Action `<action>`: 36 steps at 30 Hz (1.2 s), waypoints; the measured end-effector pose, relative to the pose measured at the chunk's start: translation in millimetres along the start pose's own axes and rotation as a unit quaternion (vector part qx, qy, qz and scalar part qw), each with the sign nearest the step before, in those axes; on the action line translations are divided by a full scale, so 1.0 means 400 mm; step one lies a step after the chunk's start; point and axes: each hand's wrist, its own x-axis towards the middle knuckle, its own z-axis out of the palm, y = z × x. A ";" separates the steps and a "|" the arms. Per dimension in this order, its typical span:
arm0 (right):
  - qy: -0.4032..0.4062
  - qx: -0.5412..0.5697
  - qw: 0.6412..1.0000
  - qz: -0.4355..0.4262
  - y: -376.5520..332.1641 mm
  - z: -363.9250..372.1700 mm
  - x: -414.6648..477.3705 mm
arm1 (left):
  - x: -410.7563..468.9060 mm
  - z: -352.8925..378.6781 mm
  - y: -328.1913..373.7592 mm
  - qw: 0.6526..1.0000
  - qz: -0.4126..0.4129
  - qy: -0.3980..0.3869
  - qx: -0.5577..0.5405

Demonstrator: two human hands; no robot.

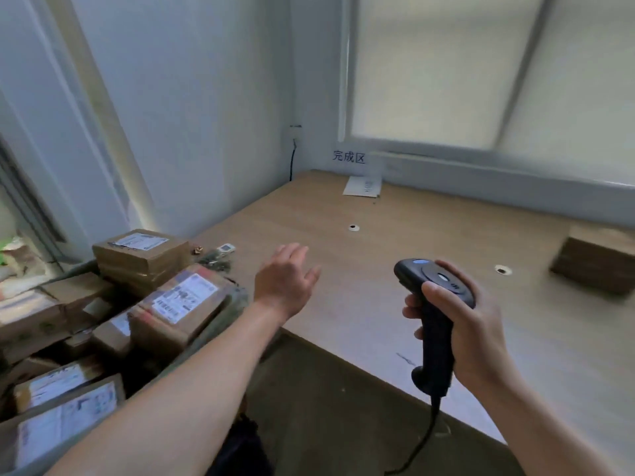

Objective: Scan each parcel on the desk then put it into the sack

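The right hand (pixel 470 324) is wrapped around a black scanner (pixel 433 317), held upright over the desk (pixel 343 255). The left hand (pixel 285 280) hovers open and empty. One brown parcel (pixel 598 262) sits well off beyond the right hand, and the sack (pixel 220 324), stuffed with parcels, lies just left of the left hand.

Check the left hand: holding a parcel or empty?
Empty. The left hand is open, fingers spread above the desk, touching no parcel. The right hand grips the scanner.

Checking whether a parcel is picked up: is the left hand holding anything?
No. The left hand is open and empty over the desk, while the right hand grips the scanner.
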 end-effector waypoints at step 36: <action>0.439 -0.078 0.895 -0.035 -0.146 -1.151 0.414 | 0.639 0.953 1.334 0.888 0.354 -0.294 -0.003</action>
